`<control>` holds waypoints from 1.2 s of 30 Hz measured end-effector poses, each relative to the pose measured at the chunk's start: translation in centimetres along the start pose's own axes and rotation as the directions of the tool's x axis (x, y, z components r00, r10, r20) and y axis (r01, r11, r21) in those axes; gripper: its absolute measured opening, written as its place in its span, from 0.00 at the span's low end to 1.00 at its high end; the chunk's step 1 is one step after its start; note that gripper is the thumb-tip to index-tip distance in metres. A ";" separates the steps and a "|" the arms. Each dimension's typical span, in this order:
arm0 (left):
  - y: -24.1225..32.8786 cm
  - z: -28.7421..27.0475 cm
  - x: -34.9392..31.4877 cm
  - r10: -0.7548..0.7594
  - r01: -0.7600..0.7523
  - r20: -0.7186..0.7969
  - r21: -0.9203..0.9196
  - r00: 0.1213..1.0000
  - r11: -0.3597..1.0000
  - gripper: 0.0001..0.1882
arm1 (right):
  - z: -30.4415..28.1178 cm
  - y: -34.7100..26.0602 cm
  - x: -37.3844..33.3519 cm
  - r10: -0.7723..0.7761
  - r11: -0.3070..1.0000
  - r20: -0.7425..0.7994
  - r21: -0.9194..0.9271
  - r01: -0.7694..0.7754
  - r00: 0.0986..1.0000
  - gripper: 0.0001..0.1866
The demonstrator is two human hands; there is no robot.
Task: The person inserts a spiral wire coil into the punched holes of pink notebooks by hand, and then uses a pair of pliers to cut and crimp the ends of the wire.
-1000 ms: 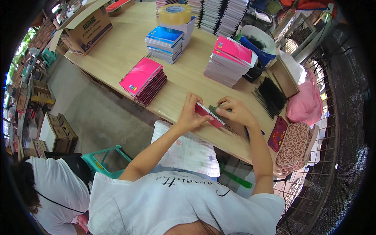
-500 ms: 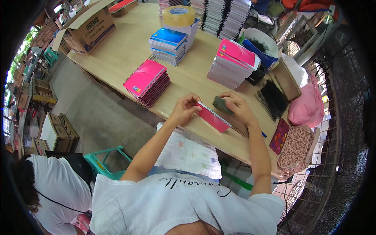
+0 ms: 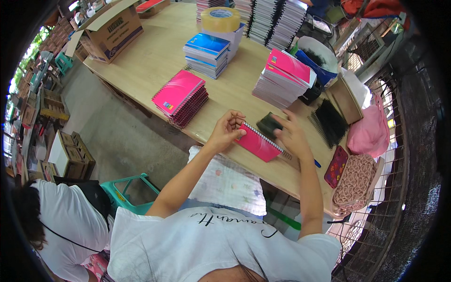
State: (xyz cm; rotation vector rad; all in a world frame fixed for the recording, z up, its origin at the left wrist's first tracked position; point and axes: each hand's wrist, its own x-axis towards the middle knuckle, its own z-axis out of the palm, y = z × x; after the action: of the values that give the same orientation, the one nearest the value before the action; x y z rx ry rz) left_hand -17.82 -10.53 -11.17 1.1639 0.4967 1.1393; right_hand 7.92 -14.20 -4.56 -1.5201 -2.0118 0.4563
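Observation:
My left hand (image 3: 229, 131) pinches a pink spiral notebook (image 3: 259, 144) by its left corner, thumb on the cover. White page edges show along its upper, punched side. A dark wire coil (image 3: 287, 154) sticks out past the notebook's right end. Beside that end is my right hand (image 3: 292, 136), fingers apart and somewhat blurred. A dark green block (image 3: 268, 124) sits just behind the notebook, close to the right hand's fingertips; whether they touch it is unclear. To the left stands a stack of pink spiral-bound notebooks (image 3: 181, 94).
Pink unbound booklets (image 3: 283, 77) are piled at the back right, with blue booklets (image 3: 206, 49) and a tape roll (image 3: 220, 19) farther back. Black coils (image 3: 327, 123), a phone (image 3: 336, 167) and a patterned pouch (image 3: 353, 182) line the right edge. A person (image 3: 70, 230) sits at lower left.
The right hand has loosened from the dark green block and shifted toward the notebook's coil end. The notebook has tilted, showing more of its pink cover; the left hand still grips it.

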 end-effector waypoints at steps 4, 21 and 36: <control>2.4 1.0 -1.1 -0.035 0.025 -0.101 -0.095 0.994 0.995 0.32 | -0.8 0.3 -10.3 0.207 0.787 -0.304 -0.514 -0.343 0.930 0.30; 6.3 4.6 -2.3 -0.077 0.078 -0.018 0.045 0.997 0.996 0.44 | -5.9 -10.6 -1.2 -0.631 0.544 0.084 -0.662 0.516 0.771 0.32; 6.8 5.2 -2.9 0.019 0.006 -0.176 0.142 0.984 0.990 0.39 | -5.9 -12.0 -0.7 -0.314 0.797 0.228 -0.465 0.386 0.922 0.15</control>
State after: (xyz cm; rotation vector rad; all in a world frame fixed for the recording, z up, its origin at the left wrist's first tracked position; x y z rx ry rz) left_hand -17.77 -15.77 -3.77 1.1925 0.7214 1.2355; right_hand 2.67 -18.76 6.84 -1.3595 -2.6008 -0.1398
